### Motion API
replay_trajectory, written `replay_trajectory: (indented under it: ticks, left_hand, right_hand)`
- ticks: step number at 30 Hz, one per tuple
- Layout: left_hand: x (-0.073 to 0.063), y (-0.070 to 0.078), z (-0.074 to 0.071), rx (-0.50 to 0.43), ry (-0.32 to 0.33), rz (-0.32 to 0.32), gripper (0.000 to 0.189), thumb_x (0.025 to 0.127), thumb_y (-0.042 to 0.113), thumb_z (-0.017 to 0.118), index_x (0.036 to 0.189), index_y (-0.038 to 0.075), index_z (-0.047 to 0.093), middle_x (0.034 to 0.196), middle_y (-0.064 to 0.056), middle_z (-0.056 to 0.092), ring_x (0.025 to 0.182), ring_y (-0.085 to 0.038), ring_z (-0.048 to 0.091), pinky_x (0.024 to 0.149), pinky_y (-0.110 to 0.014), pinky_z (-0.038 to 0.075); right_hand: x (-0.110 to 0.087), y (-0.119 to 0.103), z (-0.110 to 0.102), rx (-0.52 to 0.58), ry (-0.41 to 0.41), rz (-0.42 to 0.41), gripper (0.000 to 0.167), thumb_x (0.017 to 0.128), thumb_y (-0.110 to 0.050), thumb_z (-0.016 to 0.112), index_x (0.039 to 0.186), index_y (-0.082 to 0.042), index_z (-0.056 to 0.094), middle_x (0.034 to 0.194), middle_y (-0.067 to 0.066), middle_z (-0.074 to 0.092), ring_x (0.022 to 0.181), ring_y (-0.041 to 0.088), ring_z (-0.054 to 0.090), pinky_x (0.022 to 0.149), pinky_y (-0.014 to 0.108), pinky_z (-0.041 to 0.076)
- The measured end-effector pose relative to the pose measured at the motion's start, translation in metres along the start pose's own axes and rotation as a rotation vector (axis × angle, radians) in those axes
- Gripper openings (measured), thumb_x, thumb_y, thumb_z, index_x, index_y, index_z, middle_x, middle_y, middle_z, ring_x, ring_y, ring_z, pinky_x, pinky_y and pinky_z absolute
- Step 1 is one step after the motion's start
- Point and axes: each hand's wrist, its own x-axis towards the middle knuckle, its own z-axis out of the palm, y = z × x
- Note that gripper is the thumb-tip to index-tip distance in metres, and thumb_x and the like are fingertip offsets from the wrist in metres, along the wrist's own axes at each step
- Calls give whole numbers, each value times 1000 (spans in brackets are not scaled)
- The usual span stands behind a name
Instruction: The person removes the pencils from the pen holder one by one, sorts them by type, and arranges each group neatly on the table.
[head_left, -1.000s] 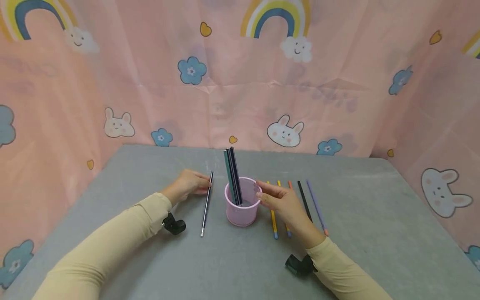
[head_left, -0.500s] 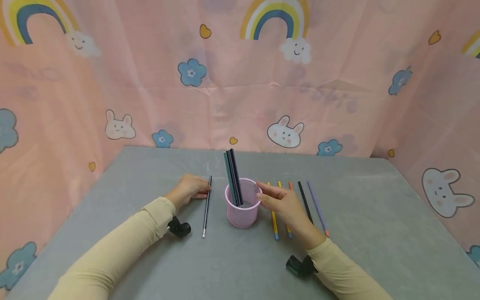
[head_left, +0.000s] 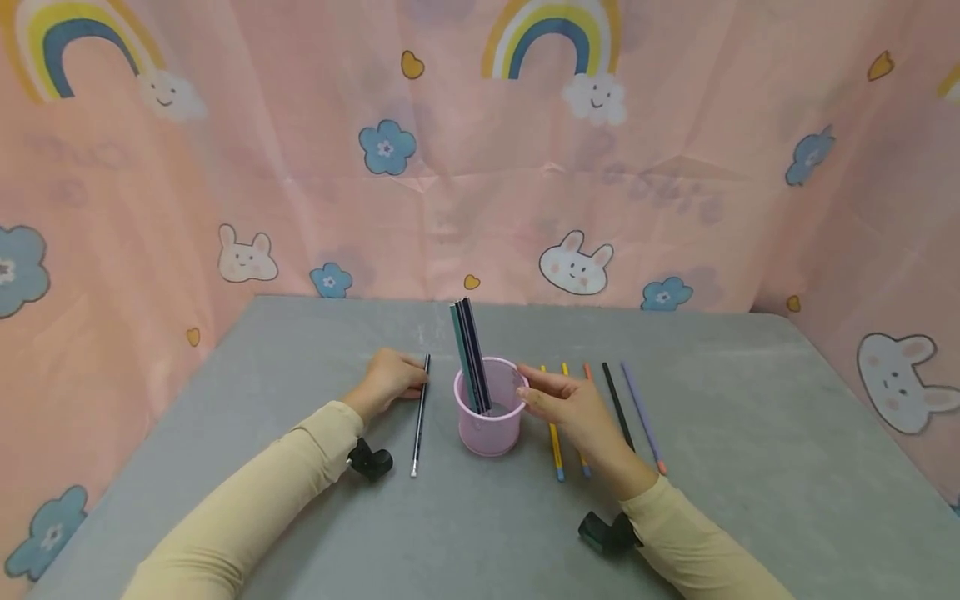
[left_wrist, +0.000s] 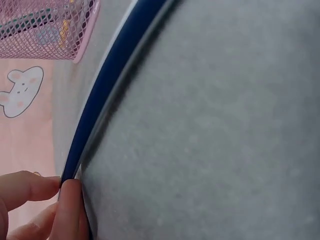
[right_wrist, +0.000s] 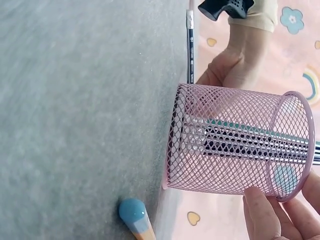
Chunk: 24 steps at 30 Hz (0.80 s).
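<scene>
At left, the fingers of the left hand (head_left: 392, 383) pinch the far end of a dark pencil (head_left: 420, 425) on the grey worktop (head_left: 315, 533). Just right of it stands a pink mesh cup (head_left: 489, 435), bundled pencils (head_left: 469, 354) leaning inside. The fingers of the right hand (head_left: 581, 415) grip the cup's right rim; beyond lie yellow pencils (head_left: 557, 457), a black pencil (head_left: 617, 404) and a purple pencil (head_left: 642, 417).

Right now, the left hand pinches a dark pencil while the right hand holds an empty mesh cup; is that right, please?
Not quite: the mesh cup isn't empty; the head view shows pencils leaning inside it. The rest is right.
</scene>
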Motion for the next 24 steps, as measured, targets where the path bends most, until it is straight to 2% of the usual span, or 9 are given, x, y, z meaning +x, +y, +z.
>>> replay_trajectory:
  ticks: [5, 8, 13, 15, 20, 24]
  left_hand:
    - [3, 4, 1, 81, 19, 18, 20, 87, 0, 68, 104, -10, 72, 96, -19, 71, 76, -16, 68, 73, -31, 63]
    - [4, 7, 2, 171, 31, 33, 17, 87, 2, 69, 100, -7, 73, 93, -17, 72, 73, -15, 68, 69, -28, 63]
    - [3, 8, 3, 288, 57, 100, 13, 85, 2, 70, 95, -5, 75, 85, -15, 74, 61, -10, 62, 56, -20, 56]
    - [3, 7, 3, 303, 64, 125, 12, 85, 2, 70, 93, -5, 75, 83, -15, 74, 58, -10, 61, 54, -19, 53]
    - [0, 4, 2, 317, 47, 144, 10, 85, 0, 68, 89, -6, 74, 82, -16, 73, 59, -11, 62, 55, -20, 55]
    - [-4, 8, -4, 310, 43, 148, 14, 87, 2, 67, 96, -7, 73, 84, -16, 73, 62, -12, 63, 56, -21, 54]
  right_hand:
    - [2, -2, -2, 0, -7, -8, 49, 96, -21, 67, 141, -5, 55, 146, 14, 53, 129, 21, 58, 96, 24, 54]
    - [3, -2, -3, 3, -8, -7, 49, 96, -20, 67, 141, -5, 54, 146, 14, 54, 126, 16, 60, 95, 23, 55]
    - [3, -2, -3, 5, -9, -13, 48, 96, -19, 66, 141, -5, 54, 146, 14, 54, 118, 7, 62, 94, 22, 55]
    - [2, -2, -4, 1, -10, -18, 48, 97, -19, 66, 141, -4, 54, 146, 15, 54, 117, 7, 63, 94, 23, 55]
    - [1, 0, -2, -15, -6, 4, 49, 96, -21, 67, 141, -6, 55, 146, 13, 54, 123, 14, 61, 95, 25, 55]
    - [1, 1, -1, -15, -5, 13, 48, 96, -21, 67, 141, -7, 55, 146, 11, 54, 127, 19, 59, 96, 26, 55]
